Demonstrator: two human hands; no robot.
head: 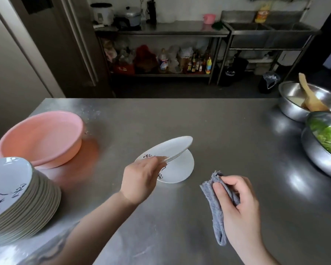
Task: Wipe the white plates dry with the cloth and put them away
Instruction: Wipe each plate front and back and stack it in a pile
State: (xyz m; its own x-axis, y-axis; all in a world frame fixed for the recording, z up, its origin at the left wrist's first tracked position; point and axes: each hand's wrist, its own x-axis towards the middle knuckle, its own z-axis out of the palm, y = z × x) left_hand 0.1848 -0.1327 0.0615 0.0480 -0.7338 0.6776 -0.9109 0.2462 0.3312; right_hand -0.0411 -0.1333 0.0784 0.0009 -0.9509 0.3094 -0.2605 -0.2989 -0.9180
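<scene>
On the steel worktop (208, 131) I see a tall plate stack (23, 197) seemingly waiting while my left hand (139, 180) pinches a tilted plate (172, 148) over another and my right hand (237, 205) grips the cloth (212, 203).

Steel, glazed ware, plastic, terry cloth
Brushed metal worktop (208, 131) with dull sheen; glossy white plates (177, 169); smooth pink plastic basin (40, 136); rough grey cloth (216, 209); polished steel bowls (294, 108); matt wooden spatula (310, 96)
</scene>
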